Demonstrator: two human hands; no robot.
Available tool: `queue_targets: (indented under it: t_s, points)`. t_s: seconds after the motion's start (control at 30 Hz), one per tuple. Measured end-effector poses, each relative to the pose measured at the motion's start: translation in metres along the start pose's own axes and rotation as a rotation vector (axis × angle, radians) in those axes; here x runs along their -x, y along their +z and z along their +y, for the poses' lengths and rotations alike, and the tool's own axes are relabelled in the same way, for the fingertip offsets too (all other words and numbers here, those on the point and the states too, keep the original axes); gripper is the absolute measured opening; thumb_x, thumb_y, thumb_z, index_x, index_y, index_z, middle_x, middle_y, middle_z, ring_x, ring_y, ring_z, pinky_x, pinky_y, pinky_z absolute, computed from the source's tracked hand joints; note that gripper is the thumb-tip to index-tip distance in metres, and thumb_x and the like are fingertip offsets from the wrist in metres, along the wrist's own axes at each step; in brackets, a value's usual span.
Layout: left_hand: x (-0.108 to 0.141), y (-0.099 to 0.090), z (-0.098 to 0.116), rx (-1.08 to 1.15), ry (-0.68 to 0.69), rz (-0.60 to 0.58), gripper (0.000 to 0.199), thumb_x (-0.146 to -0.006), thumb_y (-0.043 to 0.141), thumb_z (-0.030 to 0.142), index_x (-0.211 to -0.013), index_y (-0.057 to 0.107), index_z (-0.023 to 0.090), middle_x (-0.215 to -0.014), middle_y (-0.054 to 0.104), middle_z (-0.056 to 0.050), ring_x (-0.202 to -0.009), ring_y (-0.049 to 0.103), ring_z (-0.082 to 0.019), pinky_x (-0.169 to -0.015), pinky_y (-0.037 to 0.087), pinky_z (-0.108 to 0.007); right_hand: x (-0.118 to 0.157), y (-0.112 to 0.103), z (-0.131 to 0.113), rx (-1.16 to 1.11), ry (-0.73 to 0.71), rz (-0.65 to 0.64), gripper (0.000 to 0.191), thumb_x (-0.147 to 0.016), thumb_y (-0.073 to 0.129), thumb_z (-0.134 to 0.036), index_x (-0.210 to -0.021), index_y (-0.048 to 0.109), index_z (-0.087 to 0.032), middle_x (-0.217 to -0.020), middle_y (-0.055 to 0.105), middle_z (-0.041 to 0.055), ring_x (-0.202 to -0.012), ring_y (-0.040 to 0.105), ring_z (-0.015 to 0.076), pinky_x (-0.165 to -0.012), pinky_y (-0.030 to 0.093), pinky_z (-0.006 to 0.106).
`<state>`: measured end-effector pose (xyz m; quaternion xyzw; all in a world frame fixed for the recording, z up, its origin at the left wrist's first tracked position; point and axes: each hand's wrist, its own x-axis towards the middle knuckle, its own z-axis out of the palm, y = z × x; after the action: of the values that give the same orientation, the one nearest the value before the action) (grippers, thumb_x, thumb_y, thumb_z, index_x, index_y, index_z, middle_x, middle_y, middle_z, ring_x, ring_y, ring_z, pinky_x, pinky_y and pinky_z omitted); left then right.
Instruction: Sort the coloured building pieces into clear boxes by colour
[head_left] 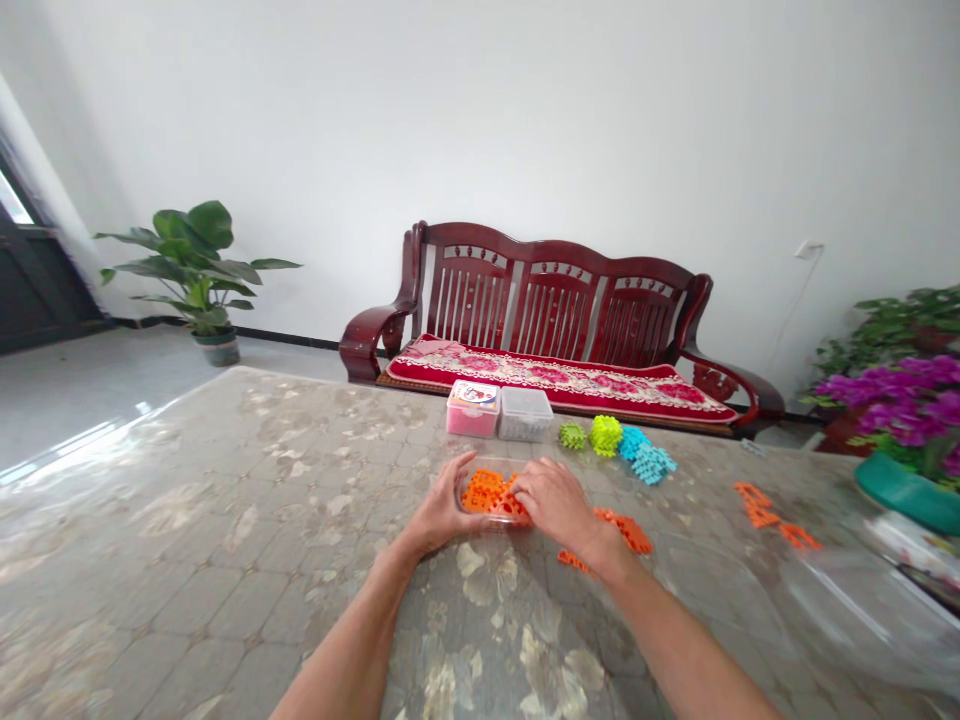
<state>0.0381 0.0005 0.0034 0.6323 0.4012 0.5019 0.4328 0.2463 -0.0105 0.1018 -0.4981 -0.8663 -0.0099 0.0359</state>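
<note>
Head view: my left hand [444, 508] has its fingers clamped round the left end of a clear box [495, 523], which sits on the surface [255, 540] with orange pieces [484, 490] inside. My right hand [553, 500] reaches over its right side, fingers bent down onto the pieces; whether they pinch one, I can't tell. If I press down unevenly, I judge the light box could tip or skid, since only my left grip steadies it. Pieces heaped near the rim might spill. My right forearm [637, 590] is close beside the loose orange pieces [626, 530] and could sweep them away.
</note>
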Motion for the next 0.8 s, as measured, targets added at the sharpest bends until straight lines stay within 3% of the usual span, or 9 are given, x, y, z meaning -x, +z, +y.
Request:
queue_targets:
  t_s: [0.2,0.33,0.5,0.67,0.8]
  points:
    - [0.0,0.0,-0.005,0.037,-0.022,-0.02,0.105,-0.057,0.093,0.041,-0.145,0.039,0.02,-0.139,0.052,-0.016,-0.129,0.053,-0.035,-0.11,0.044,-0.051,0.0,0.005,0.005,-0.094,-0.032,-0.001,0.037,-0.092,0.046,-0.014,-0.102,0.078,-0.03,-0.103,0.07,0.0042,-0.101,0.056,0.0198,-0.089,0.04,0.03]
    - [0.001,-0.001,-0.003,0.048,-0.04,-0.022,0.107,-0.057,0.093,0.04,-0.146,0.037,0.02,-0.138,0.052,-0.017,-0.129,0.054,-0.036,-0.108,0.046,-0.052,0.013,-0.001,0.032,-0.236,0.158,0.103,0.035,-0.09,0.045,-0.015,-0.104,0.076,-0.025,-0.108,0.073,0.0045,-0.102,0.061,0.0188,-0.091,0.042,0.029]
    - [0.0,0.0,0.0,0.017,-0.063,-0.009,0.107,-0.056,0.093,0.042,-0.145,0.038,0.018,-0.139,0.051,-0.018,-0.13,0.053,-0.035,-0.111,0.043,-0.051,0.051,0.002,0.059,-0.265,0.315,-0.099,0.029,-0.08,0.056,-0.017,-0.1,0.075,-0.022,-0.102,0.074,0.0054,-0.094,0.065,0.0207,-0.078,0.044,0.029]
    - [0.0,-0.001,0.0,0.022,-0.058,0.004,0.106,-0.055,0.094,0.043,-0.144,0.041,0.019,-0.139,0.051,-0.018,-0.128,0.054,-0.035,-0.111,0.043,-0.054,0.077,0.016,0.046,-0.134,0.166,-0.227,0.032,-0.077,0.058,-0.013,-0.104,0.073,-0.022,-0.109,0.071,0.0072,-0.109,0.06,0.025,-0.092,0.041,0.033]
    - [0.001,0.0,0.0,0.032,-0.039,0.017,0.105,-0.054,0.094,0.041,-0.143,0.043,0.02,-0.138,0.052,-0.017,-0.126,0.055,-0.035,-0.111,0.043,-0.053,0.085,0.024,0.035,-0.065,0.104,-0.204,0.034,-0.08,0.051,-0.009,-0.105,0.072,-0.019,-0.11,0.07,0.0108,-0.112,0.058,0.0263,-0.1,0.038,0.037]
